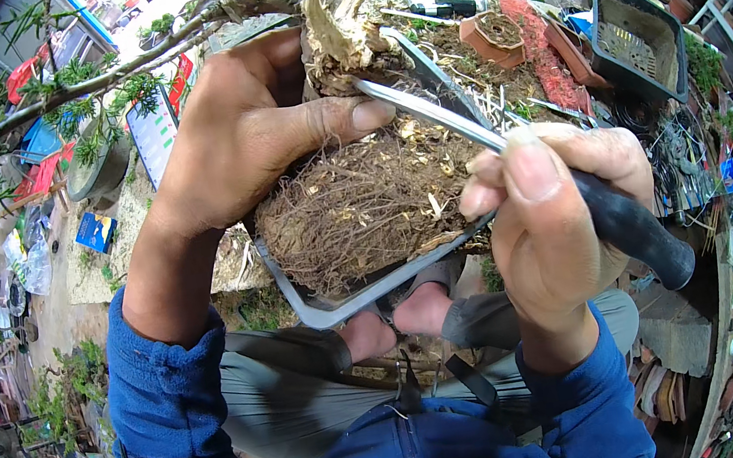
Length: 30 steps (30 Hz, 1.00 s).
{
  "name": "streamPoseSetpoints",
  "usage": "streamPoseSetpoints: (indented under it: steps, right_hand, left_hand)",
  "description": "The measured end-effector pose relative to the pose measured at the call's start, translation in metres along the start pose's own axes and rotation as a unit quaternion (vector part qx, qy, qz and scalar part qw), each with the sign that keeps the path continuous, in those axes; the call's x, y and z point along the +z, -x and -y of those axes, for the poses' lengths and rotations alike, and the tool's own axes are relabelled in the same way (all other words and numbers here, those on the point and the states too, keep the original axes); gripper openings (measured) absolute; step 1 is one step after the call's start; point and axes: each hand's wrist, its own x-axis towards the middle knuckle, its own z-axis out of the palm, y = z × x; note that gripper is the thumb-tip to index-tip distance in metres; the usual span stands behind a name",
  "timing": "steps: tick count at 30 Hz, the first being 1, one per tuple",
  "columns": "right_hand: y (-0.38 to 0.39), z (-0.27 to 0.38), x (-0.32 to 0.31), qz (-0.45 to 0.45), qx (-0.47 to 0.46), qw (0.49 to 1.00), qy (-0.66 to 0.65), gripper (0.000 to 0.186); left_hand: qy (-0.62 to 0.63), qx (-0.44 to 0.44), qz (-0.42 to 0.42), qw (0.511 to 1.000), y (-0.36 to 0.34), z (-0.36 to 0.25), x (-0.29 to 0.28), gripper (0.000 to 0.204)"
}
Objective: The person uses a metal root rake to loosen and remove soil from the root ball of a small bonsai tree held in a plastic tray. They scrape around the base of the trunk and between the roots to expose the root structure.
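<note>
Gripping gnarled trunk (338,36) with your left hand (242,124); your right hand (558,210) clasps black-handled metal tool (439,114), tip by trunk base. Root ball (364,215) below, in grey tray (327,315).

Left hand (230,140) grips the trunk (336,34), right hand (551,230) apparently a cutter (634,229).

Upper-left obstacle: leafy branch (103,80)
</note>
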Motion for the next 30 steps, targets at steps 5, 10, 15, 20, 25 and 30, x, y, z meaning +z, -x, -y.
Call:
streamPoseSetpoints:
  steps: [5, 10, 15, 20, 25, 30]
  right_hand:
    - [-0.002, -0.006, 0.003, 0.006, -0.029, 0.999, 0.031, 0.012]
    - [0.005, 0.0, 0.007, -0.064, 0.046, 0.995, -0.069, 0.01]
    - [0.004, 0.0, 0.004, -0.073, 0.042, 0.993, -0.079, 0.01]
    - [0.0, -0.004, 0.005, -0.03, -0.004, 0.999, 0.018, 0.013]
    - [0.004, 0.0, 0.008, -0.07, 0.067, 0.991, -0.095, 0.011]
    - [0.005, -0.002, 0.002, -0.096, 0.077, 0.984, -0.131, 0.009]
  left_hand:
    - [0.007, -0.012, 0.0, 1.0, -0.001, 0.0, 0.0, 0.041]
    - [-0.04, -0.048, 0.015, 0.998, 0.0, -0.001, -0.003, 0.045]
    - [-0.05, -0.039, -0.003, 0.998, 0.003, 0.0, 0.002, 0.044]
    - [0.012, -0.05, -0.002, 0.999, 0.003, 0.0, 0.004, 0.045]
    - [-0.007, -0.068, -0.013, 0.998, 0.003, -0.002, 0.006, 0.046]
    - [-0.003, -0.084, -0.031, 0.996, 0.006, -0.006, 0.011, 0.053]
